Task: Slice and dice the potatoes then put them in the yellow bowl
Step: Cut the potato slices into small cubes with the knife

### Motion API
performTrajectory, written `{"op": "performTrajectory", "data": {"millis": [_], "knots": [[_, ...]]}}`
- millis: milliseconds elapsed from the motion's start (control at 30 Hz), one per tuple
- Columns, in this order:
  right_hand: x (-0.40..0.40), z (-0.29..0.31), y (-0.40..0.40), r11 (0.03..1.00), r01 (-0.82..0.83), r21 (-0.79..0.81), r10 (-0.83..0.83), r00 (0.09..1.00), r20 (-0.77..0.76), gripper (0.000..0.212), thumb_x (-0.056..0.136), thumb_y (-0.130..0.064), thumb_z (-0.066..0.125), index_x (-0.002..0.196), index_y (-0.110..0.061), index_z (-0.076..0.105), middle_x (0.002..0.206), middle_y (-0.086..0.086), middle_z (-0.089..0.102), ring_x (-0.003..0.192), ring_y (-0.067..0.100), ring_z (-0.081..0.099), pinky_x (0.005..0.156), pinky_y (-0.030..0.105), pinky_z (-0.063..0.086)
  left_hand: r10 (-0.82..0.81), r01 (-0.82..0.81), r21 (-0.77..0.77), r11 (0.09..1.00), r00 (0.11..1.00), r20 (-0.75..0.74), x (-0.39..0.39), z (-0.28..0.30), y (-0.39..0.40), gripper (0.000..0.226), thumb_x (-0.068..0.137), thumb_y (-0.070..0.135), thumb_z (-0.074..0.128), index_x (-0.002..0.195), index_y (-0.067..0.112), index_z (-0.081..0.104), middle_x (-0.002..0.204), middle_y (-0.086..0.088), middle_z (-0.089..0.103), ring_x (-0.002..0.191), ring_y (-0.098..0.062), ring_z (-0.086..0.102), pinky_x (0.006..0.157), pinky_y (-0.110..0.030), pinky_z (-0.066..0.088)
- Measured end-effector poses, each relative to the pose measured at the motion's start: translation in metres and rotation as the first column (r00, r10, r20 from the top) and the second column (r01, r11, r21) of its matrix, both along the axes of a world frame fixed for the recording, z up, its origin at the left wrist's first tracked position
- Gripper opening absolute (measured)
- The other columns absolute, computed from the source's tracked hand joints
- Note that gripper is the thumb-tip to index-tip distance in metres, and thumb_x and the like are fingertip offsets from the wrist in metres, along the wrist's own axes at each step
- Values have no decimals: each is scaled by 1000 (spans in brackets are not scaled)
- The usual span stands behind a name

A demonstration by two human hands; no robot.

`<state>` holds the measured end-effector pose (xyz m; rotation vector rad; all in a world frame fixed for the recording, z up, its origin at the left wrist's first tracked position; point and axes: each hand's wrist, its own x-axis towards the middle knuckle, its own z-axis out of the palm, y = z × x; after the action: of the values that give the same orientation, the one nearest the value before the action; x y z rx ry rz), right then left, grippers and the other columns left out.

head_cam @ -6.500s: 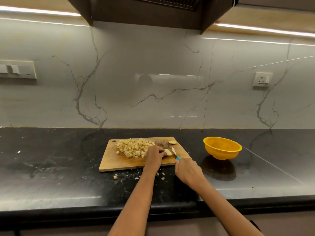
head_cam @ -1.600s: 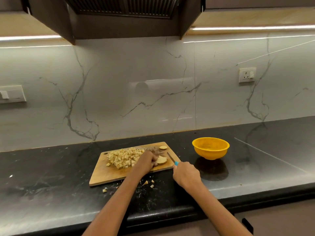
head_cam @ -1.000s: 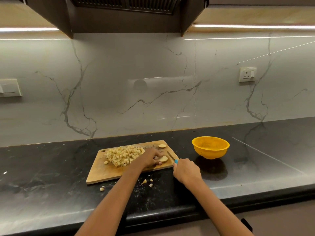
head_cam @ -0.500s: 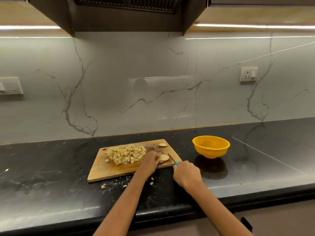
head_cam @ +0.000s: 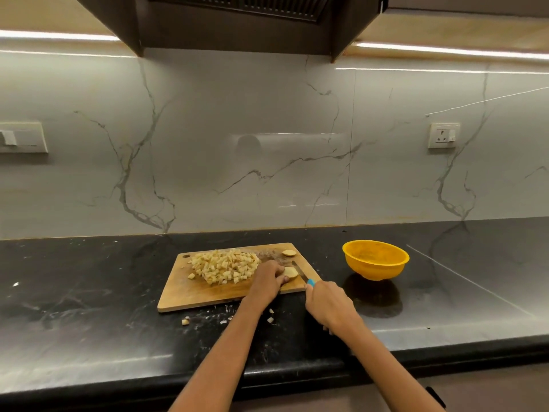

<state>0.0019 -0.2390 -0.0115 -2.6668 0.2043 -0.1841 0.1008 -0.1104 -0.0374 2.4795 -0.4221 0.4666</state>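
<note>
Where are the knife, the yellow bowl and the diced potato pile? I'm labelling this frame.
knife (head_cam: 299, 270): head view, on the blade beside the slice.
yellow bowl (head_cam: 376, 268): head view, on its outer wall.
diced potato pile (head_cam: 223, 265): head view, on the heap's middle.

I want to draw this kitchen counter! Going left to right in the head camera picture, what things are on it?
Pile of diced potato → left hand → potato slice it holds → knife → right hand → yellow bowl.

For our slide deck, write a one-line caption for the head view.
Left hand steadies a potato slice on the cutting board while the right hand holds the knife; yellow bowl waits.
</note>
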Motion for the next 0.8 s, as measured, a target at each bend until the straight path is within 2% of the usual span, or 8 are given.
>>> {"op": "performTrajectory", "data": {"millis": [100, 233, 367, 467, 567, 633, 700, 800], "knots": [[1, 1, 1, 1000, -4, -5, 4, 1000, -10, 43, 102, -37, 34, 118, -3, 56, 96, 7, 60, 85, 19, 63, 80, 32, 56, -21, 22, 10, 1000, 1000, -20, -1, 1, 1, 19, 90, 22, 60, 88, 4, 66, 90, -5, 60, 87, -15, 53, 74, -20, 32], [2, 3, 3, 1000, -21, -12, 20, 998, -56, 42, 102, -37, 34, 115, -5, 57, 90, 5, 57, 84, 18, 63, 78, 30, 56, -52, 52, 8, 999, 999, -5, -1, 1, 3, 35, 88, 23, 61, 57, 22, 46, 68, 5, 47, 70, -9, 44, 63, -21, 29], [4, 13, 7, 1000, -2, 15, 4, 989, -147, 31, 102, -31, 35, 106, -5, 52, 73, 5, 55, 67, 17, 62, 65, 27, 55, -82, 82, 15, 997, 997, -2, -3, 5, 5, 26, 86, 22, 63, 63, 12, 55, 65, -2, 49, 62, -9, 41, 58, -23, 26], [12, 23, 15, 1000, -13, 18, 16, 986, -165, 25, 102, -25, 34, 101, -5, 49, 68, 7, 52, 65, 20, 60, 70, 29, 54, -102, 102, 3, 995, 995, 16, -3, 6, 6, 30, 85, 19, 64, 59, 12, 51, 63, -4, 46, 62, -12, 40, 60, -26, 26], [18, 22, 20, 996, -72, -43, 65, 987, -148, 26, 101, -20, 36, 108, -5, 56, 84, 10, 56, 93, 26, 64, 84, 34, 51, -82, 83, -19, 996, 996, 26, -4, 4, 4, 36, 84, 18, 65, 54, 14, 45, 61, -5, 47, 61, -12, 40, 62, -27, 28], [16, 17, 19, 992, -78, -99, 63, 988, -140, 30, 100, -20, 38, 118, -4, 56, 107, 11, 61, 107, 27, 61, 90, 34, 49, -58, 58, -21, 998, 998, 14, -3, 1, 4, 21, 85, 21, 64, 67, 10, 61, 71, -8, 58, 68, -14, 48, 64, -24, 30], [8, 11, 17, 977, -75, -197, 54, 992, -111, 31, 100, -20, 39, 122, -6, 56, 120, 11, 60, 110, 26, 59, 90, 33, 48, -41, 41, -53, 998, 999, 6, -2, -1, 3, 21, 86, 22, 65, 84, 2, 69, 85, -10, 66, 81, -20, 57, 67, -20, 31], [-5, 3, 15, 927, -78, -368, 59, 996, -62, 31, 101, -20, 41, 124, -7, 56, 122, 10, 61, 110, 25, 61, 86, 31, 48, -19, 20, -63, 998, 1000, 23, -1, -3, 3, 26, 86, 22, 65, 95, -1, 69, 96, -12, 68, 93, -23, 60, 71, -18, 32]]}}
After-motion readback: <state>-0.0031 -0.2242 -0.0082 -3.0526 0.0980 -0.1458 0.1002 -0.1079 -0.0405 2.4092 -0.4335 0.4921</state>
